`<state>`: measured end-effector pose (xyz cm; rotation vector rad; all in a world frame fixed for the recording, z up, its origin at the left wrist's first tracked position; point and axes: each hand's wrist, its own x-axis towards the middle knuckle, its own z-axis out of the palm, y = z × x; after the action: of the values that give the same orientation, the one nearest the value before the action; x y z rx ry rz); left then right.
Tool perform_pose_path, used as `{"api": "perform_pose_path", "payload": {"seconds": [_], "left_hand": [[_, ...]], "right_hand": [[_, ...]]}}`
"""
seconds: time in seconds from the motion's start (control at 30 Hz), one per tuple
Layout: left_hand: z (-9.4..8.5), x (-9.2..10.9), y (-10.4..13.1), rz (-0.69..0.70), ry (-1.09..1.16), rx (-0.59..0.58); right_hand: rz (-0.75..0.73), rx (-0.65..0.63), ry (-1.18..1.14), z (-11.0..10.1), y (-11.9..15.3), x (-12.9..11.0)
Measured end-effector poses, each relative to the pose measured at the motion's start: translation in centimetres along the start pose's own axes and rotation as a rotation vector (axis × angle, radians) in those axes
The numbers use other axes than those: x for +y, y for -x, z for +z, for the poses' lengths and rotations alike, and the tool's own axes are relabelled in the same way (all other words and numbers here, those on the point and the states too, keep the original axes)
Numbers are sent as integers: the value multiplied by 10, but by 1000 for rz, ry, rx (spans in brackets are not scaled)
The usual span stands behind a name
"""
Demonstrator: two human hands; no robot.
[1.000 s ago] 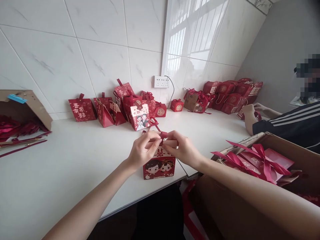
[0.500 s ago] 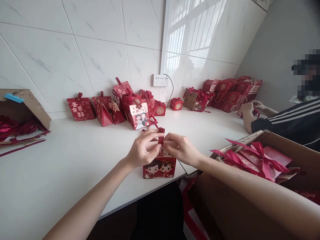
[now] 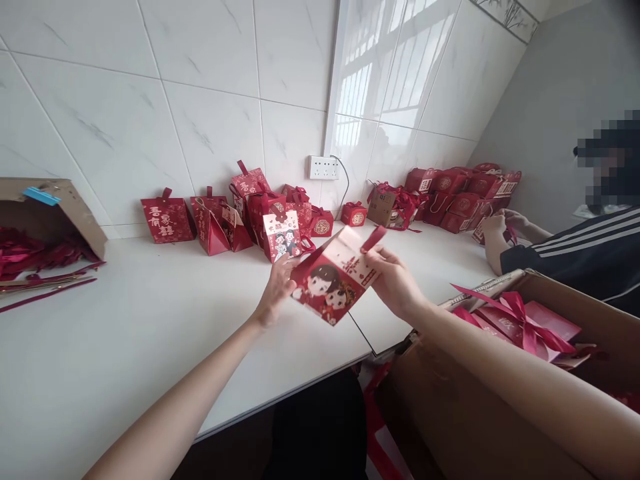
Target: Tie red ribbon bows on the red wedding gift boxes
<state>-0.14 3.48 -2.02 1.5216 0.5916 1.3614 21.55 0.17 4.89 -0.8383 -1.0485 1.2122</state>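
A red gift box (image 3: 333, 283) printed with two cartoon faces hangs tilted above the white table. My right hand (image 3: 395, 277) grips its top right edge beside the dark red strap (image 3: 374, 239). Close to the box's left side is my left hand (image 3: 276, 291), fingers bent; its fingertips are partly behind the box and blurred, so whether they grip it cannot be made out. Behind the box stands a white-fronted box (image 3: 284, 235) with a cartoon couple.
Several red boxes (image 3: 167, 219) line the wall on the white table (image 3: 150, 327). An open carton (image 3: 450, 393) with ribboned boxes is at right, another carton (image 3: 87, 220) at left. A person's sleeve (image 3: 585, 250) and hands are at far right.
The red box has risen off the table and tilted. My right hand has moved right with it, and my left hand has left the strap at its top for its left side.
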Motion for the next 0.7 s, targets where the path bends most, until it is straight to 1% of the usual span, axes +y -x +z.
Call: {"api": "perform_pose_path", "payload": {"seconds": [0.07,0.13,0.17,0.23,0.3,0.4,0.47,0.53,0.6,0.7], "left_hand": [[2,-4,1,-56,18,-35],[11,0,5,-62,-42,-81],[17,3,7,-36,-96,-84],[27,8,13,69,-242,-29],[30,10,18,237,-417,45],[27,9,22,474,-639,88],[24,9,22,575,-713,78],[25,11,23,607,-727,66],[28,15,24,595,-702,66],[36,21,27,591,-652,63]], "right_hand": [[-2,85,-132,-4,-6,0],[28,98,-191,-6,-9,-1],[43,90,-204,-7,-9,-1],[62,63,-207,-6,-8,-2],[83,50,-202,-4,-6,-3],[156,29,-192,-1,-4,-3],[237,14,-166,0,-4,-1],[351,-14,-116,1,-4,1],[466,-63,-58,1,-3,4],[540,-121,-14,0,-1,6]]}}
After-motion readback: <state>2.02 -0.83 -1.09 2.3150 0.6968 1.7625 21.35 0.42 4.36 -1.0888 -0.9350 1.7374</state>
